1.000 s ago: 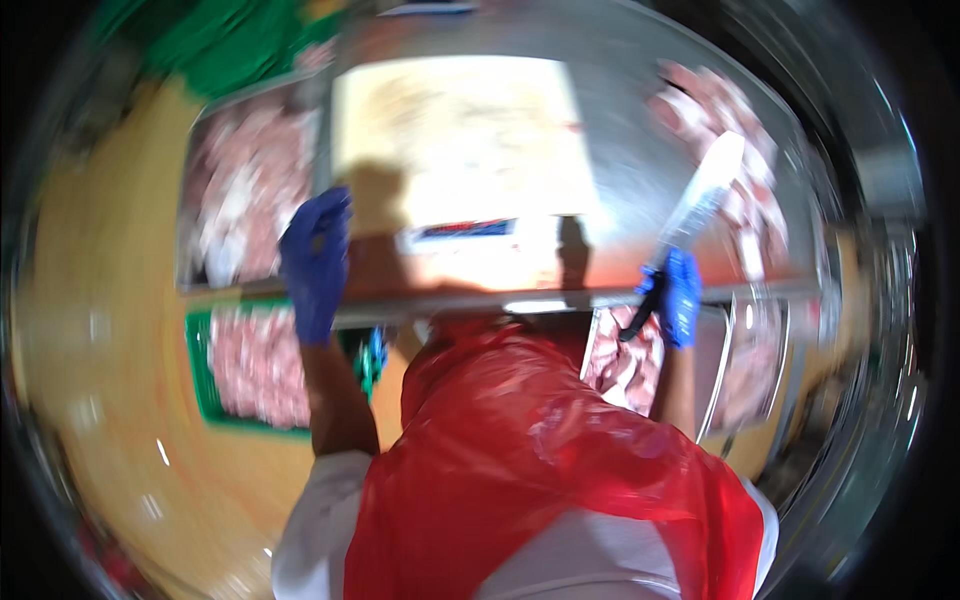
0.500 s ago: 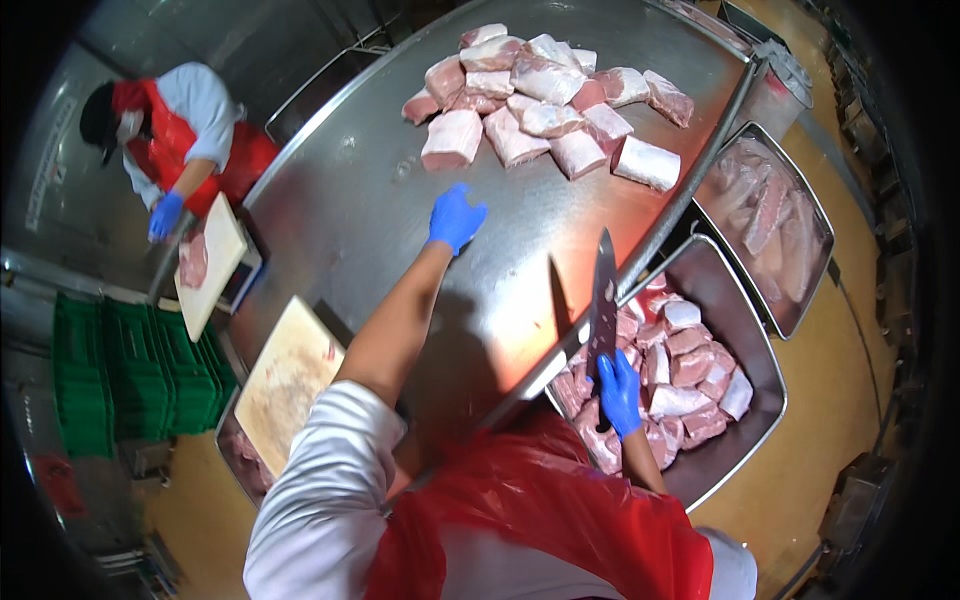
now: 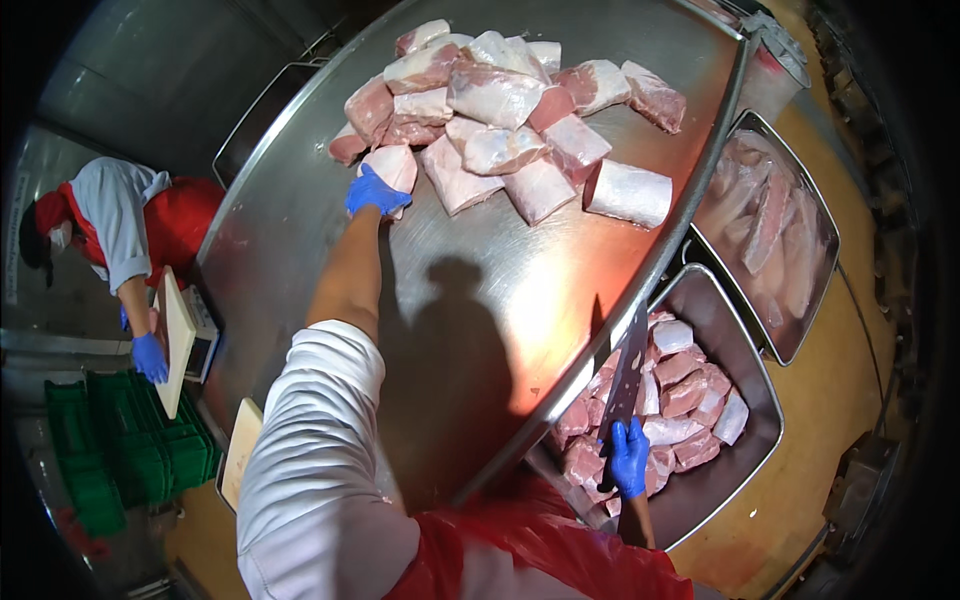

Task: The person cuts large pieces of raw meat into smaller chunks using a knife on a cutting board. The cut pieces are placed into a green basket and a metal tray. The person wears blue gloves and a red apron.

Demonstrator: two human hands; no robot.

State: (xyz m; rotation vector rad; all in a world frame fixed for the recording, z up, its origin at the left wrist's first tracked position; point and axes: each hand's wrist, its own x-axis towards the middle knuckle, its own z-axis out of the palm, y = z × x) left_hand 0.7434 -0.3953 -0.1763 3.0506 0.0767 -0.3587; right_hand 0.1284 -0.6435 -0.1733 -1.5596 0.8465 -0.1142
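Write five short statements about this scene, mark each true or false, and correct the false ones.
1. The right hand holds the knife. True.
2. The left hand is inside the bin. False: it touches a meat piece on the table.
3. A pile of meat lies on the table. True.
4. The co-worker wears red gloves. False: the gloves are blue; the apron is red.
5. The crates at the picture's left are green. True.
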